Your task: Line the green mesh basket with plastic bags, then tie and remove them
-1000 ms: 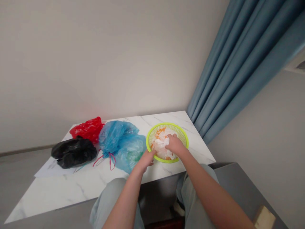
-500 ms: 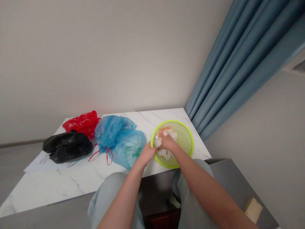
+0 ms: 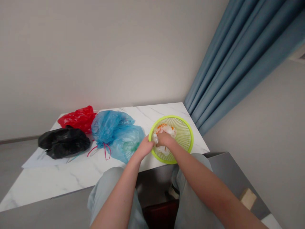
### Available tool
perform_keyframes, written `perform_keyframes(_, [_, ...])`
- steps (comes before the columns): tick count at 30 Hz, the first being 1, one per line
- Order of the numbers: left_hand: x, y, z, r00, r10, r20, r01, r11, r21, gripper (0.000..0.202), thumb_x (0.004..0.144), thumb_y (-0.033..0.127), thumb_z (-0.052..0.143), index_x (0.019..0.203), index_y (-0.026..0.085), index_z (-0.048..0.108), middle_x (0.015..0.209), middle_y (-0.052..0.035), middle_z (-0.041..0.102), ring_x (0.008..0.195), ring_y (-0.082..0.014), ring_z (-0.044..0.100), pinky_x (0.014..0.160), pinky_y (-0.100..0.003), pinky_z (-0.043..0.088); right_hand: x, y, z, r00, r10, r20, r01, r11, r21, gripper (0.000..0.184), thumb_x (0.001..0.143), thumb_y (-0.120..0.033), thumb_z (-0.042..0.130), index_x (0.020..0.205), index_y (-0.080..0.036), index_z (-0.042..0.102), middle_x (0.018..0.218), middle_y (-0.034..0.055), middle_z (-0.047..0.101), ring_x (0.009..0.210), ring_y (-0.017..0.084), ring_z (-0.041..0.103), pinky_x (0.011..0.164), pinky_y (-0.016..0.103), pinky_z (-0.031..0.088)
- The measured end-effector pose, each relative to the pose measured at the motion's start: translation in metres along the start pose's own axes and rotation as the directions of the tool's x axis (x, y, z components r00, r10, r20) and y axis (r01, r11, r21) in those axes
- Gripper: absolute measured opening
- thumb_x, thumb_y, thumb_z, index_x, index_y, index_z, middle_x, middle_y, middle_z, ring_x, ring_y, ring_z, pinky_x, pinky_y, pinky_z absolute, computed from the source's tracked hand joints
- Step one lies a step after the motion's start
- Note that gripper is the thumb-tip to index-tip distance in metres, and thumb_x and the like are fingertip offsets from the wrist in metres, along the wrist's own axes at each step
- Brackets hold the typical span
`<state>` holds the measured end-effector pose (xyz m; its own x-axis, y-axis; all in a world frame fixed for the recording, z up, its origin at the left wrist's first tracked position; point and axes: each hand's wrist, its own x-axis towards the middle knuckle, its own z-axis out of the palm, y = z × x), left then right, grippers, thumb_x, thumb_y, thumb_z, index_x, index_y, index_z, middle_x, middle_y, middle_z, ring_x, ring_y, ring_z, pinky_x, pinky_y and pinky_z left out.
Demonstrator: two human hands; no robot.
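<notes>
1. Black plastic comes first at the far left: one black bag (image 3: pixel 64 146) lies crumpled on the marble surface (image 3: pixel 71 178), with its near edge on a sheet of paper (image 3: pixel 33 161).
2. One red bag (image 3: pixel 77 117) lies just behind the black bag and touches it, near the wall.
3. Two blue bags (image 3: pixel 116 135) come next, pressed together. The darker one is behind with red drawstrings trailing out, and the paler one in front reaches almost to the basket.
4. The left hand (image 3: pixel 144 148) is at the basket's left rim. Its fingers (image 3: pixel 150 144) are bent close together and touch the left edge of the white bag. I cannot tell whether they pinch the bag or only press on it.
5. One white bag (image 3: pixel 166 128) with orange print sits bunched in the left half of the basket. Part of it shows above the knuckles and part below them.
6. The right hand (image 3: pixel 164 139) lies on top of the white bag, and its fingers (image 3: pixel 160 137) are clamped on the plastic, gathering it into a wad. The bag lies under and between the fingers of both hands.
7. One lime-green mesh basket (image 3: pixel 184 135) stands near the right front corner of the surface. Its right half is bare.
8. One blue curtain (image 3: pixel 238 63) hangs at the right.
</notes>
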<state>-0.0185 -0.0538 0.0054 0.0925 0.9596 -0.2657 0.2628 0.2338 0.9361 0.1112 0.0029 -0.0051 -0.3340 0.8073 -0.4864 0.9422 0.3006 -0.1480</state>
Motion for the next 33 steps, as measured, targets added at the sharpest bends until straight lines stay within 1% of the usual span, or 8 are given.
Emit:
perform_keyframes(5, [0.004,-0.002,0.001,0.999,0.014,-0.048,-0.016,0.999,-0.044,0.036,0.062,0.005,0.053,0.091,0.017,0.070,0.082,-0.0026,0.073,0.083,-0.0226,0.066,0.076,-0.029,0.051,-0.006,-0.005,-0.002,0.999,0.051,-0.013,-0.051,0.999,0.001,0.067,0.067,-0.034,0.077,0.129,-0.014,0.062,0.128,0.0188,0.064,0.113,0.033,0.063,0.095,0.040,0.050])
perform_keyframes(9, [0.007,-0.007,0.000,0.999,0.005,-0.054,-0.009,0.998,-0.069,0.036,0.061,0.007,0.057,0.092,0.018,0.070,0.089,-0.0041,0.074,0.086,-0.0242,0.066,0.077,-0.030,0.051,-0.006,-0.007,-0.002,1.000,0.025,-0.017,-0.025,1.000,0.003,0.065,0.066,-0.031,0.077,0.126,-0.012,0.063,0.125,0.0208,0.065,0.111,0.035,0.064,0.088,0.040,0.053])
perform_keyframes(13, [0.009,-0.010,-0.001,0.998,0.002,-0.056,-0.004,0.999,-0.041,0.034,0.061,0.008,0.055,0.090,0.017,0.069,0.085,-0.0045,0.073,0.084,-0.0246,0.066,0.076,-0.031,0.051,-0.006,-0.006,-0.001,1.000,-0.007,-0.021,0.007,1.000,-0.002,0.055,0.067,-0.026,0.077,0.118,-0.011,0.068,0.120,0.0199,0.068,0.108,0.034,0.065,0.091,0.039,0.052])
perform_keyframes(17, [0.009,-0.014,0.002,0.996,0.007,-0.086,-0.012,0.999,-0.053,0.034,0.060,0.008,0.052,0.088,0.017,0.069,0.084,-0.0045,0.073,0.083,-0.0243,0.066,0.076,-0.032,0.051,-0.008,-0.004,-0.001,0.999,-0.035,-0.025,0.035,0.999,0.003,0.042,0.073,-0.014,0.069,0.114,-0.008,0.070,0.115,0.0200,0.070,0.105,0.033,0.067,0.088,0.037,0.053])
perform_keyframes(22, [0.010,-0.013,0.006,0.986,-0.004,-0.166,-0.026,0.984,-0.176,0.044,0.060,0.005,0.049,0.098,0.016,0.069,0.087,-0.0036,0.073,0.088,-0.0234,0.066,0.082,-0.032,0.052,-0.008,-0.001,-0.004,0.995,-0.076,-0.067,0.078,0.997,0.022,0.051,0.076,-0.009,0.065,0.127,-0.009,0.063,0.127,0.0192,0.065,0.114,0.030,0.063,0.094,0.034,0.050])
perform_keyframes(25, [0.011,-0.009,0.005,0.972,0.033,-0.232,-0.083,0.975,-0.207,0.049,0.063,0.005,0.050,0.106,0.018,0.069,0.097,-0.0034,0.074,0.096,-0.0237,0.066,0.087,-0.031,0.051,-0.007,0.001,-0.006,0.990,-0.089,-0.107,0.093,0.995,0.040,0.051,0.081,-0.009,0.060,0.132,-0.013,0.059,0.134,0.0167,0.060,0.121,0.027,0.059,0.098,0.032,0.046])
perform_keyframes(30, [0.014,-0.006,-0.001,0.953,0.072,-0.296,-0.134,0.971,-0.196,0.042,0.075,0.015,0.055,0.115,0.021,0.068,0.111,-0.0039,0.072,0.107,-0.0244,0.064,0.095,-0.034,0.049,-0.009,0.004,-0.011,0.992,-0.030,-0.119,0.040,0.996,0.080,0.045,0.079,-0.009,0.061,0.124,-0.014,0.064,0.119,0.0166,0.069,0.106,0.029,0.067,0.088,0.035,0.050])
perform_keyframes(33, [0.017,-0.008,-0.005,0.931,0.111,-0.348,-0.179,0.969,-0.168,0.034,0.082,0.026,0.055,0.112,0.020,0.069,0.112,-0.0050,0.071,0.109,-0.0245,0.063,0.098,-0.035,0.048,-0.011,0.005,-0.014,0.989,0.020,-0.148,-0.003,0.993,0.116,0.041,0.081,-0.013,0.060,0.122,-0.014,0.065,0.119,0.0167,0.068,0.105,0.029,0.066,0.086,0.034,0.050])
